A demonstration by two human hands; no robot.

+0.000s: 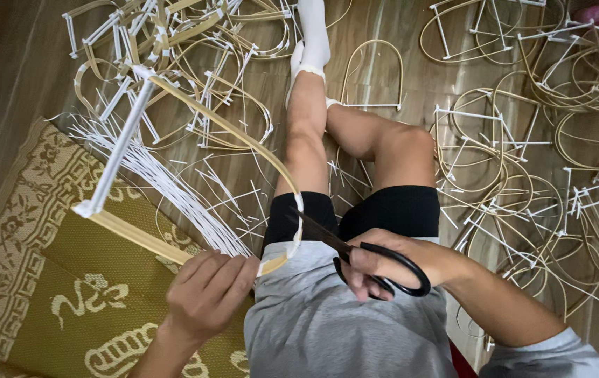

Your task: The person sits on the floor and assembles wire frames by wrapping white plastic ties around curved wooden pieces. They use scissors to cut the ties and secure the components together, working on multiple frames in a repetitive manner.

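My left hand (210, 288) grips a bent bamboo frame (229, 129), an arch of tan strip closed by a white stick across its open end, held up over my lap. White tape wraps the arch's near bend (292, 241). My right hand (383, 262) holds black-handled scissors (376, 262), whose blades point left and meet the taped bend. I sit on the floor with bare legs stretched out and white socks (311, 35) on my feet.
Several finished arch frames lie heaped on the wooden floor at top left (173, 42) and all over the right side (558, 140). A bundle of thin white strips (166, 189) fans out beside a yellow patterned mat (75, 280) at lower left.
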